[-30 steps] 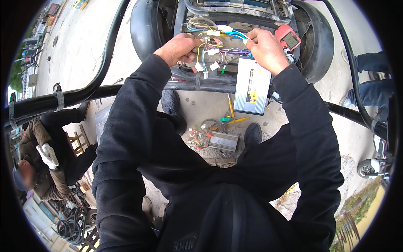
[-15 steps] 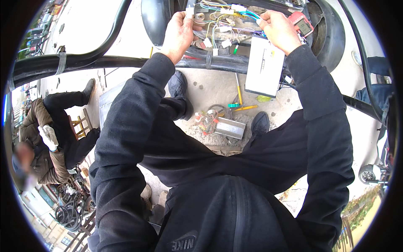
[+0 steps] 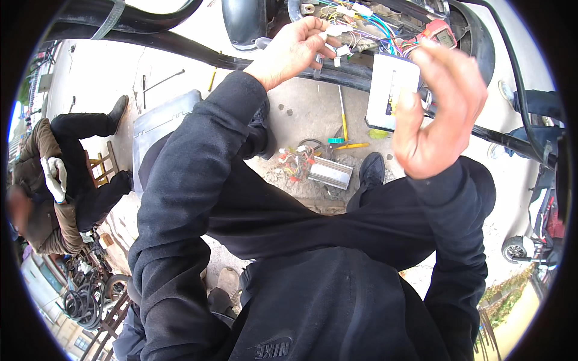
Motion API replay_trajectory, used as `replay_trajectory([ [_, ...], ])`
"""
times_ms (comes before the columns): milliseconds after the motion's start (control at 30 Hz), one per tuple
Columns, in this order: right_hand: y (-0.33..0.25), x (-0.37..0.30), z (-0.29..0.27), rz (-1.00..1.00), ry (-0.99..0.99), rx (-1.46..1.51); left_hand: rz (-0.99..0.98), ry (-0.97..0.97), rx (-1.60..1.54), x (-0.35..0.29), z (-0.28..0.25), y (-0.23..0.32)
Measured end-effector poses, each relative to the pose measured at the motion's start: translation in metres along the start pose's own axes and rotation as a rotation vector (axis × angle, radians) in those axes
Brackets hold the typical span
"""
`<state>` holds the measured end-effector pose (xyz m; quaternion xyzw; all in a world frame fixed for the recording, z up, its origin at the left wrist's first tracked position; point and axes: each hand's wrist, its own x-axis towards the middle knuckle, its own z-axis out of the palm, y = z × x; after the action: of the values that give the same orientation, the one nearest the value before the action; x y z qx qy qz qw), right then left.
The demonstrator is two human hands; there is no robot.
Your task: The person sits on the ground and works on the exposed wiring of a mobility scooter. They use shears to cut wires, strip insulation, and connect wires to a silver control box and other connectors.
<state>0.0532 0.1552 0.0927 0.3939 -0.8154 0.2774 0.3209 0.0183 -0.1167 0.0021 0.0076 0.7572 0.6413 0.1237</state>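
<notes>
My left hand (image 3: 290, 51) reaches over the vehicle's frame, thumb and fingers pinched on a white plastic wire connector (image 3: 339, 29). More small white connectors hang just beneath its fingertips. A bundle of coloured wires (image 3: 380, 23) runs along the frame to the right of that hand. A white rectangular box (image 3: 378, 99) hangs at the frame's near side, partly covered by my right hand (image 3: 444, 111). That hand is raised nearer to me, blurred, its fingers apart and nothing seen in it. Behind it, a red handheld meter (image 3: 444, 36) with a small screen rests on the vehicle.
Between my feet lie a silver finned box (image 3: 330, 173) with tangled wires, a yellow-handled tool (image 3: 352, 145), a yellow-handled screwdriver (image 3: 344, 123) and a green ring (image 3: 335, 141). Black frame tubes (image 3: 180, 48) cross ahead. A gloved person (image 3: 45, 180) sits at left; another's legs (image 3: 530, 138) show at right.
My right hand has left the wires and come back toward me, its fingers spreading. My left hand has shifted right along the wires to the white connectors. The view has turned slightly.
</notes>
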Motion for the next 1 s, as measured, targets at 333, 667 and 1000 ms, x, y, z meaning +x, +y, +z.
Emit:
replay_trajectory([
  [333,-0.059,-0.265,0.178,0.909,-1.551,0.161,-0.14,0.102,-0.208,0.006,-0.001,-0.006],
  [667,-0.129,-0.32,0.291,0.788,-1.352,0.714,-0.024,0.13,-0.023,0.001,-0.003,-0.006],
  [1000,-0.121,-0.313,0.292,0.379,-1.447,0.086,-0.027,0.057,0.116,0.009,-0.008,-0.007],
])
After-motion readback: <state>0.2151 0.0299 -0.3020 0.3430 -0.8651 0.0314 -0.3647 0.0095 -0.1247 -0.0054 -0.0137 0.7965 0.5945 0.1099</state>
